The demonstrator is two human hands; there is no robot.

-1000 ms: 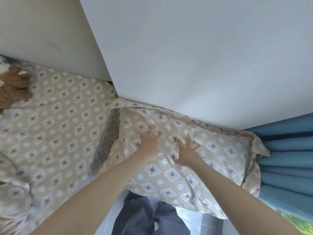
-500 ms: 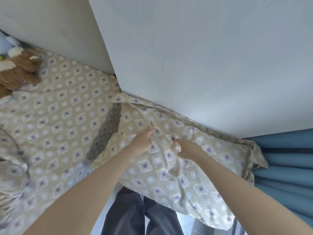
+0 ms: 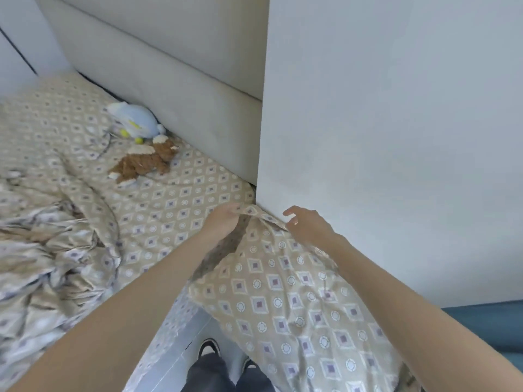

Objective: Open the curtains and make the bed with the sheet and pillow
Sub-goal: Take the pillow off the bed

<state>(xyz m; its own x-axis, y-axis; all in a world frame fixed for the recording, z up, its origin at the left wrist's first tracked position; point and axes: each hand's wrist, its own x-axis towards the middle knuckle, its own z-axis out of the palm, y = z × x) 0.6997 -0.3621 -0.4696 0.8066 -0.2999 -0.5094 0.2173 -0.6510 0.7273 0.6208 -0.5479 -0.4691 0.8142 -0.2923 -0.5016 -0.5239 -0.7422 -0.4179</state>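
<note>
Bed with patterned fitted cover (image 3: pixel 175 210) is seen, padded headboard (image 3: pixel 181 89) far, white wall (image 3: pixel 382 137) right. The pillow (image 3: pixel 297 301) is lain at the near right, against the wall, its near end overhanging the mattress edge. Its far corner flap is pinched by the left hand (image 3: pixel 223 222). The right hand (image 3: pixel 308 224) is held just over the pillow's wall-side edge, fingers loosely curled and parted, nothing gripped. The crumpled sheet (image 3: pixel 51 250) is left unspread at near left.

Risk: with only a case corner pinched, the case may be tugged without the filling, or the overhanging pillow may be tipped off the bed.

Versus a second ago: both hands were pressed on the pillow's middle; the left is now moved to the corner, the right lifted off.
</note>
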